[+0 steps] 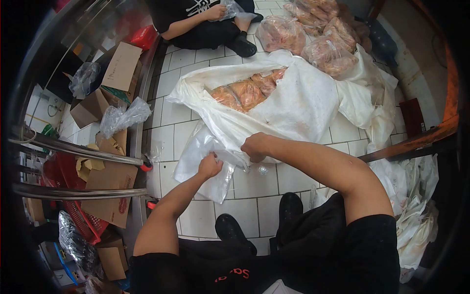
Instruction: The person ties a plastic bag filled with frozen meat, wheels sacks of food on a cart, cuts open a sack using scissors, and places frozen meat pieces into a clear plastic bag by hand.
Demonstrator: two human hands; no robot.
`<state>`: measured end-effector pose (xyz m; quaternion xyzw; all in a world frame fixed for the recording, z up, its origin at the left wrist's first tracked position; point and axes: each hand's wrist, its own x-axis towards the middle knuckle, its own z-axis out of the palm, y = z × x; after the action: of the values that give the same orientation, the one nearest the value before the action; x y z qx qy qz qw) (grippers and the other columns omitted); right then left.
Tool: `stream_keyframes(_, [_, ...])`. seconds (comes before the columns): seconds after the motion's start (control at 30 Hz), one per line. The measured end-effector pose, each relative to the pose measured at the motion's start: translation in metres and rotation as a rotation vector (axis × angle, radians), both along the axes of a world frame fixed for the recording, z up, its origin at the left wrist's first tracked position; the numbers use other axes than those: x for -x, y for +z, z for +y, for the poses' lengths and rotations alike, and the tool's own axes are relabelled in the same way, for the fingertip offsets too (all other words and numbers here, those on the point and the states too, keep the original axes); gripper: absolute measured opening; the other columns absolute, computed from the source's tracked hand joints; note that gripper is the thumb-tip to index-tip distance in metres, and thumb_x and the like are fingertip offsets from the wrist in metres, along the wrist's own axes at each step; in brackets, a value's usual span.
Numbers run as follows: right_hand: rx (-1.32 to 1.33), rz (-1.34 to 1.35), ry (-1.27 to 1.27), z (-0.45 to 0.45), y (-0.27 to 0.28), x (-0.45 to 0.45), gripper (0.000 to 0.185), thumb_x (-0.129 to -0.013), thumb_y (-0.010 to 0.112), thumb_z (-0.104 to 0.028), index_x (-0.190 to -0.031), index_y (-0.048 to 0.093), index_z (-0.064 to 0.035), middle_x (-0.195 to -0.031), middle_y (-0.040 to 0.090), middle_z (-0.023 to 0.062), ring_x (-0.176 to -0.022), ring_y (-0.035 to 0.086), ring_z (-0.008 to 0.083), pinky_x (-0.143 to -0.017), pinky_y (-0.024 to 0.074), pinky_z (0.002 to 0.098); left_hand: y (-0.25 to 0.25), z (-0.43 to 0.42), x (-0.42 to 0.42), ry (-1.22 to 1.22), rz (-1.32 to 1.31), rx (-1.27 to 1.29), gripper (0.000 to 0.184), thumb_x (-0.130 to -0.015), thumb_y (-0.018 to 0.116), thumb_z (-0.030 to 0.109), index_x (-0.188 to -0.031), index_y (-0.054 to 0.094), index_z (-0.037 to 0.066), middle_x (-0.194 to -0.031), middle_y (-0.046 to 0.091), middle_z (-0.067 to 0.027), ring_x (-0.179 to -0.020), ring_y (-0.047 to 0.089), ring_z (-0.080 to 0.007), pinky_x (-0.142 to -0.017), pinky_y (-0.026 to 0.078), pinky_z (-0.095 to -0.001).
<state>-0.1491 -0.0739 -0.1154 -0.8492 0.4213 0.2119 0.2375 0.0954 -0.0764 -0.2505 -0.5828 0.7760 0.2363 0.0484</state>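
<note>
A large white woven sack (pixel 308 98) lies on the tiled floor with its mouth spread, and orange-brown pieces in clear plastic (pixel 249 93) show inside. My right hand (pixel 255 147) is closed on the near edge of the sack; its fingertips are partly hidden. To its left, my left hand (pixel 210 165) is closed on a clear plastic bag (pixel 188 159), which lies flat against the floor beside the sack.
Another person (pixel 196 22) sits at the back, holding clear plastic. Filled clear bags (pixel 281 34) are piled behind the sack. Cardboard boxes (pixel 110 191) and a red crate (pixel 81 210) fill the left-hand rack with metal rails (pixel 88 193). Crumpled white sacks (pixel 411 210) lie right, near an orange frame (pixel 416 139).
</note>
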Motion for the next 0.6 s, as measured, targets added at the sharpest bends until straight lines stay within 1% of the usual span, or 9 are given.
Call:
stream_keyframes(0.03, [-0.007, 0.001, -0.003, -0.001, 0.003, 0.000, 0.025, -0.073, 0.064, -0.017, -0.095, 0.071, -0.0072, -0.100, 0.068, 0.0135, -0.091, 0.066, 0.0289, -0.074, 0.0533, 0.0392, -0.002, -0.003, 0.002, 0.230, 0.195, -0.041, 0.046, -0.083, 0.058, 0.035, -0.105, 0.057, -0.006, -0.091, 0.067, -0.0207, -0.073, 0.069, -0.0288, -0.063, 0.056, -0.0393])
stream_keyframes(0.07, [-0.014, 0.003, -0.004, -0.001, 0.006, -0.001, 0.026, -0.073, 0.064, -0.016, -0.096, 0.071, -0.0072, -0.100, 0.068, 0.0139, -0.092, 0.066, 0.0293, -0.075, 0.0533, 0.0391, -0.005, -0.004, 0.007, 0.234, 0.194, -0.043, 0.046, -0.083, 0.058, 0.035, -0.105, 0.057, -0.006, -0.091, 0.067, -0.0207, -0.073, 0.069, -0.0288, -0.063, 0.056, -0.0393])
stream_keyframes(0.13, [-0.062, 0.052, 0.030, -0.005, 0.003, -0.005, 0.031, -0.077, 0.063, -0.023, -0.103, 0.066, -0.0068, -0.104, 0.066, 0.0146, -0.096, 0.064, 0.0304, -0.079, 0.0520, 0.0402, 0.032, -0.002, 0.033, 0.781, 0.531, -0.392, 0.038, -0.086, 0.059, 0.030, -0.101, 0.058, -0.005, -0.084, 0.065, -0.0153, -0.065, 0.067, -0.0227, -0.053, 0.055, -0.0345])
stream_keyframes(0.17, [-0.106, 0.103, 0.057, -0.008, 0.002, -0.005, 0.037, -0.080, 0.063, -0.029, -0.109, 0.061, -0.0063, -0.108, 0.064, 0.0152, -0.100, 0.062, 0.0316, -0.083, 0.0507, 0.0414, 0.020, -0.005, 0.032, 0.783, 0.538, -0.390, 0.038, -0.086, 0.059, 0.030, -0.101, 0.058, -0.005, -0.084, 0.065, -0.0153, -0.065, 0.067, -0.0227, -0.053, 0.055, -0.0345])
stream_keyframes(0.27, [-0.095, 0.053, 0.036, -0.004, 0.007, -0.006, 0.037, -0.081, 0.062, -0.030, -0.109, 0.061, -0.0061, -0.107, 0.064, 0.0156, -0.100, 0.062, 0.0320, -0.083, 0.0505, 0.0418, -0.013, -0.014, 0.029, 0.835, 0.713, -0.466, 0.028, -0.088, 0.060, 0.021, -0.098, 0.059, -0.005, -0.077, 0.063, -0.0100, -0.060, 0.063, -0.0164, -0.048, 0.052, -0.0295])
stream_keyframes(0.37, [-0.061, -0.011, -0.028, -0.002, 0.012, -0.003, 0.028, -0.075, 0.061, -0.018, -0.100, 0.069, -0.0073, -0.103, 0.067, 0.0143, -0.095, 0.065, 0.0300, -0.079, 0.0519, 0.0404, 0.000, -0.014, 0.022, 0.759, 0.683, -0.456, 0.018, -0.088, 0.060, 0.017, -0.090, 0.059, -0.001, -0.072, 0.061, -0.0079, -0.054, 0.058, -0.0141, -0.048, 0.052, -0.0280])
stream_keyframes(0.47, [-0.066, 0.008, -0.023, -0.009, 0.002, 0.002, 0.028, -0.077, 0.061, -0.021, -0.101, 0.068, -0.0070, -0.103, 0.067, 0.0147, -0.095, 0.064, 0.0306, -0.080, 0.0515, 0.0404, 0.031, -0.008, 0.006, 0.678, 0.671, -0.505, 0.020, -0.088, 0.063, 0.021, -0.080, 0.056, 0.004, -0.067, 0.057, -0.0042, -0.053, 0.055, -0.0114, -0.047, 0.048, -0.0249])
stream_keyframes(0.53, [-0.068, -0.001, -0.028, -0.011, 0.006, 0.003, 0.030, -0.078, 0.062, -0.024, -0.101, 0.068, -0.0059, -0.104, 0.067, 0.0155, -0.096, 0.064, 0.0314, -0.081, 0.0511, 0.0407, 0.053, -0.007, -0.011, 0.604, 0.722, -0.843, 0.026, -0.087, 0.066, 0.024, -0.073, 0.052, 0.008, -0.066, 0.054, -0.0008, -0.058, 0.053, -0.0086, -0.051, 0.043, -0.0197])
stream_keyframes(0.6, [-0.061, -0.012, -0.030, -0.017, 0.010, 0.003, 0.032, -0.079, 0.063, -0.026, -0.102, 0.068, -0.0047, -0.104, 0.066, 0.0162, -0.096, 0.063, 0.0322, -0.082, 0.0507, 0.0410, 0.067, -0.015, -0.034, 0.543, 0.760, -0.860, 0.026, -0.087, 0.066, 0.025, -0.073, 0.053, 0.008, -0.066, 0.054, 0.0013, -0.060, 0.051, -0.0070, -0.052, 0.040, -0.0187])
